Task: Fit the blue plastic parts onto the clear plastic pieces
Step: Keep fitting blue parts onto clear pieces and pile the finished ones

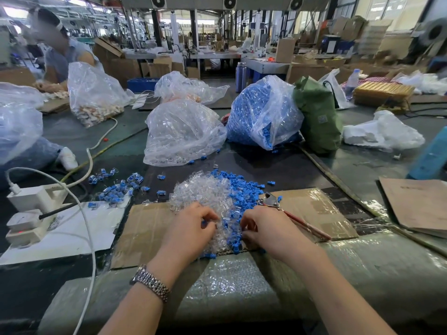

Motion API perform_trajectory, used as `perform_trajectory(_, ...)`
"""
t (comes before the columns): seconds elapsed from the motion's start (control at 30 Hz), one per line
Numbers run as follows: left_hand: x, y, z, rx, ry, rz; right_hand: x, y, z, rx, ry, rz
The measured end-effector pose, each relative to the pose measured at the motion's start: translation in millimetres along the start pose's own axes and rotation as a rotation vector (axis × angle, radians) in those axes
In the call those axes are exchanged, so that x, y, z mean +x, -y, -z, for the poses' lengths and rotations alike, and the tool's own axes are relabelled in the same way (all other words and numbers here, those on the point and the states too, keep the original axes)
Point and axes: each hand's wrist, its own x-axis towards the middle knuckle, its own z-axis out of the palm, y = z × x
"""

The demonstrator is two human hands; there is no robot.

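Hands deep in a mixed heap, most of the fitting left to do.

Clear plastic pieces (205,192) and loose blue plastic parts (238,189) lie heaped together on a cardboard sheet (145,228) on the table (266,163). Left hand (191,228) and right hand (266,229) sit close together in the heap, fingers curled on small parts; which ones I cannot tell. Fitted pieces (116,189) seem to lie left of the heap, while 2 big bags, clear (181,131) and blue (261,112), wait behind.
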Motion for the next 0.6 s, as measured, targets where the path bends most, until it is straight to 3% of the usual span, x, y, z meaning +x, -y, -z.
perform_trajectory(0.2,-1.6,-1.9,3.8,-0.026,0.112,-0.018,7.3,1.3,-7.0,-0.015,-0.045,0.032)
perform_trajectory(0.6,0.3,-8.8,-1.6,0.0,0.045,0.013,11.4,0.6,-8.9,0.056,-0.035,0.002)
